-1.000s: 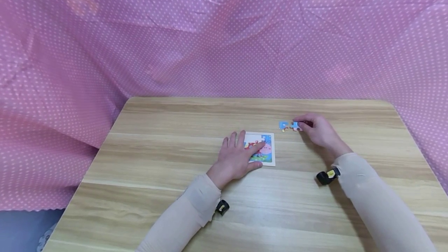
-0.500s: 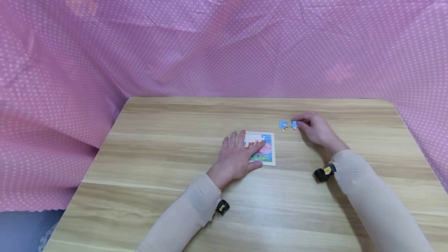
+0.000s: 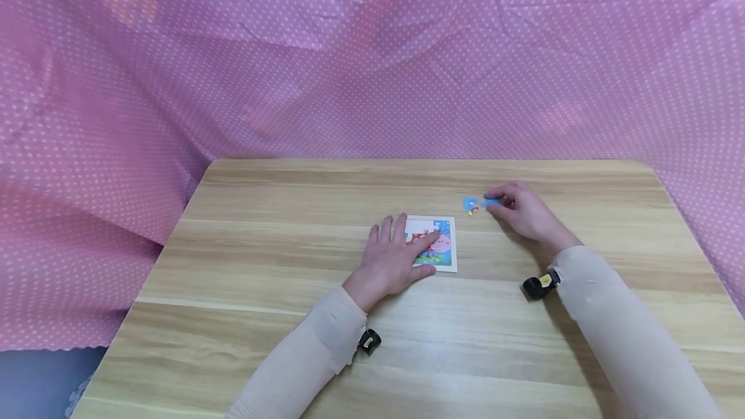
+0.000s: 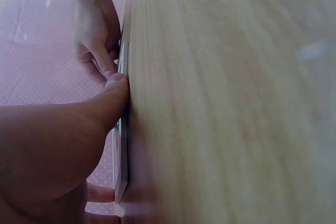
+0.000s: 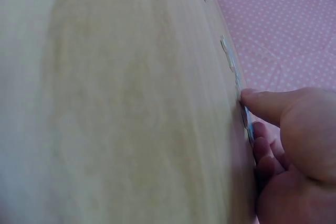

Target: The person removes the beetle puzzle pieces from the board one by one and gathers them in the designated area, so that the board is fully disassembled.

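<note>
My left hand (image 3: 391,260) lies with spread, straight fingers across a small white-framed jigsaw puzzle board (image 3: 456,244), covering its left part. Assembled pieces with a pink cartoon pig show right of the hand, and a white patch shows near the top. In the left wrist view the thumb rests at the edge of the board (image 4: 123,161). Up and to the right, my right hand (image 3: 528,215) pinches a blue puzzle piece (image 3: 491,202) between thumb and fingers, partly hiding it. Just left of it, a second blue puzzle piece (image 3: 470,203) lies on the table.
The wood-grain table (image 3: 262,251) has rounded far corners. Behind it and along the sides hangs a pink polka-dot cloth (image 3: 372,70). Each wrist carries a black camera; the right wrist's camera (image 3: 540,285) sits low over the tabletop.
The right hand has shifted slightly left over its puzzle piece, and its thumb and fingers now cover more of it. My left hand stays in place on the board.
</note>
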A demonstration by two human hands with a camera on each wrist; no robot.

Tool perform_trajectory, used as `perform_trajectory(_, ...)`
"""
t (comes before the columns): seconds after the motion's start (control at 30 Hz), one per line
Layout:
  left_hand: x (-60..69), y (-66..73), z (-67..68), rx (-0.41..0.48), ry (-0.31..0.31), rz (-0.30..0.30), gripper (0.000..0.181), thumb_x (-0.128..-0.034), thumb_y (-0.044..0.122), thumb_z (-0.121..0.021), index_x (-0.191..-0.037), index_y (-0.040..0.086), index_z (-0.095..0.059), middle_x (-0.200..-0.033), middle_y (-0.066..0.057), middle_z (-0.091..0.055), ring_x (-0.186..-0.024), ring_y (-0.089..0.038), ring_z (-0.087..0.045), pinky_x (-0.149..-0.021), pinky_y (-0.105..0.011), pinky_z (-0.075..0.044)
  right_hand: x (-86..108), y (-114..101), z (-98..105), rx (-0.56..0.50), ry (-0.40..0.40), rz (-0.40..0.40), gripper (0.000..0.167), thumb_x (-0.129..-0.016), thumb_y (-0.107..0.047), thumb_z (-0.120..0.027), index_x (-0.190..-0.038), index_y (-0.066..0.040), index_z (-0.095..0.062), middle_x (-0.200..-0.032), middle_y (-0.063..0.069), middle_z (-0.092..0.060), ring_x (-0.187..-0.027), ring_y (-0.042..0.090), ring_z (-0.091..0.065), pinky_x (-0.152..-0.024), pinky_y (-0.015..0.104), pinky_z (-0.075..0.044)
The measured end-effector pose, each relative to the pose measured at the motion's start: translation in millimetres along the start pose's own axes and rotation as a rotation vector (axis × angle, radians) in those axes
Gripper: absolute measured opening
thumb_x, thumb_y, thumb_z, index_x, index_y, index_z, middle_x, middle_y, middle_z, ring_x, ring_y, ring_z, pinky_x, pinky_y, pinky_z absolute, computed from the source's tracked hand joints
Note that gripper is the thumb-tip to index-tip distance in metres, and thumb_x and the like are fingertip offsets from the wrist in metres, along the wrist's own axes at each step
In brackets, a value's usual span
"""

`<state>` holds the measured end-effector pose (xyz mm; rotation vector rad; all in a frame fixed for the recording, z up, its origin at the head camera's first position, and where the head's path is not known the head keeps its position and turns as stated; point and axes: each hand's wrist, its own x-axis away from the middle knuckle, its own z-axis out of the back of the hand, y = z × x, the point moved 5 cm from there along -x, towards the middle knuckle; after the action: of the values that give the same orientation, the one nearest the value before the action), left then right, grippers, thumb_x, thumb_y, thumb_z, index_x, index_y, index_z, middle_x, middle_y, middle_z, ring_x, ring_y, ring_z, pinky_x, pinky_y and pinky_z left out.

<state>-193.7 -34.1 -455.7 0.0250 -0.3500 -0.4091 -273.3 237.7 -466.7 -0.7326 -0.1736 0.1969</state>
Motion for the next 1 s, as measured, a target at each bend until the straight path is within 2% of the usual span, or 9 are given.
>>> perform_trajectory(0.2,0.7,-2.0,0.3,0.016,-0.002,0.000,0.069,-0.1048,0.072,-0.047,-0.167,0.059,-0.020,-0.182,-0.018,-0.007,-0.167,-0.047,-0.014,-0.135,-0.064,-0.015,-1.7,-2.6,-0.8,-0.016,0.007,-0.009,0.037,-0.109,-0.017,-0.064,-0.142,0.000,-0.065,-0.136,0.023,-0.055,-0.117,0.037,-0.056,-0.099,0.048,-0.048)
perform_trajectory(0.37,-0.2,-1.8,0.3,0.014,0.010,0.000,0.069,-0.1045,0.072,-0.048,-0.167,0.059,-0.021,-0.181,-0.019,-0.009,-0.166,-0.047,-0.015,-0.134,-0.064,-0.017,-2.7,-3.5,-0.4,-0.004,0.018,0.003,0.035,-0.109,-0.014,-0.064,-0.141,0.002,-0.065,-0.132,0.024,-0.056,-0.116,0.036,-0.056,-0.097,0.046,-0.048)
perform_trajectory(0.67,0.1,-1.0,0.8,0.000,0.007,0.004,0.069,-0.1045,0.072,-0.048,-0.167,0.059,-0.021,-0.181,-0.019,-0.010,-0.166,-0.047,-0.016,-0.134,-0.063,-0.019,-1.4,-3.8,0.2,-0.003,0.008,-0.002,0.038,-0.109,-0.017,-0.065,-0.142,0.001,-0.065,-0.131,0.023,-0.056,-0.115,0.036,-0.057,-0.097,0.045,-0.048)
perform_trajectory(1.0,1.7,0.8,-0.5,0.020,0.015,0.004,0.070,-0.1037,0.073,-0.050,-0.166,0.059,-0.022,-0.182,-0.018,-0.008,-0.167,-0.048,-0.014,-0.135,-0.063,-0.018,6.1,-1.9,3.9,-0.063,0.032,-0.013,0.036,-0.111,-0.021,-0.059,-0.142,-0.002,-0.065,-0.133,0.021,-0.056,-0.110,0.031,-0.056,-0.091,0.038,-0.047)
